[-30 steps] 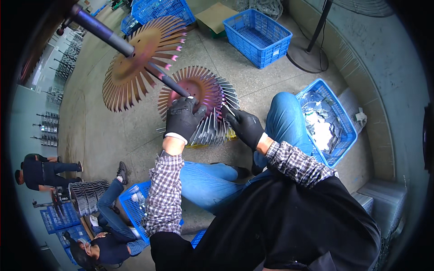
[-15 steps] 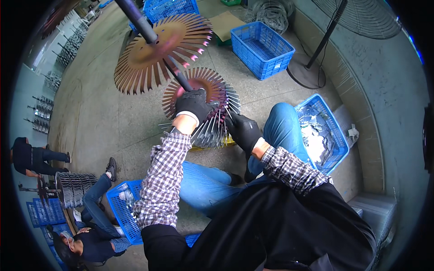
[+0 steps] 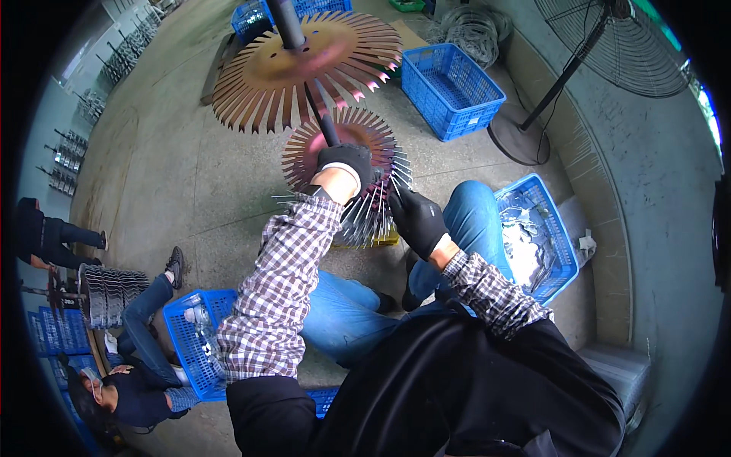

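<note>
A dark upright rod carries a coppery upper disc with many slotted teeth round its rim. Below it is a second toothed disc, with thin silvery metal strips fanned out along its near and right edges. My left hand, in a black glove, is closed round the rod's lower part, just above the second disc; its fingertips are partly hidden. My black-gloved right hand pinches a thin metal strip at the disc's right rim.
A blue basket of shiny flat metal pieces stands beside my right knee. Farther off are another blue basket, wire coils and a standing fan. At left, a blue basket adjoins a seated person; another person is beyond.
The upper disc and rod have shifted right and slightly up in the picture, and my left hand has moved right with them. My right hand remains at the rim, still pinching.
</note>
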Demonstrator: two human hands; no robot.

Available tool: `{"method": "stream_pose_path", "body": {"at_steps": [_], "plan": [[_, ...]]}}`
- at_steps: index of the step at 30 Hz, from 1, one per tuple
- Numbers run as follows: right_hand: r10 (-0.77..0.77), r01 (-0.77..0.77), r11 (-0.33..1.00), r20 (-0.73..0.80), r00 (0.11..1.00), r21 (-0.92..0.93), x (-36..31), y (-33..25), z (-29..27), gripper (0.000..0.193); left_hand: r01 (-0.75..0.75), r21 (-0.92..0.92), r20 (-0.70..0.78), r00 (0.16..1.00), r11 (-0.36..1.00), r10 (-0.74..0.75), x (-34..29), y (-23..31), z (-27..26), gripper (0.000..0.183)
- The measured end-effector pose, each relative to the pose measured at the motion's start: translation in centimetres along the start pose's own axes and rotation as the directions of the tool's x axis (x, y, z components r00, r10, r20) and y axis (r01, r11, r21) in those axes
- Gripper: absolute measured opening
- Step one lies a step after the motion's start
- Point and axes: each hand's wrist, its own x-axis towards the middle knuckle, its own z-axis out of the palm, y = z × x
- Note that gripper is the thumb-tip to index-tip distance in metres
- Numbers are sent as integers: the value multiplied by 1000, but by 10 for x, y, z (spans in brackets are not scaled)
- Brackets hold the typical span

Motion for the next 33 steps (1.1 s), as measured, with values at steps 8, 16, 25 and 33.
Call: {"method": "stream_pose_path", "body": {"at_steps": [8, 16, 25, 33], "plan": [[-53, 61, 993, 83, 995, -98, 5, 4, 2, 20, -7, 7, 159, 987, 1000, 5, 6, 3, -7, 57], [-72, 94, 983, 139, 988, -158, 2, 4, -2, 36, -399, -36, 191, 897, 916, 399, 6, -25, -6, 45], [-5, 29, 965, 95, 995, -260, -6, 15, 15, 53, -650, 280, 210, 759, 706, 616, 22, -30, 0, 39], [-15, 16, 1000, 128, 992, -3, -23, 18, -36, 52, -695, 269, 2, 692, 666, 722, 25, -61, 26, 44]]}}
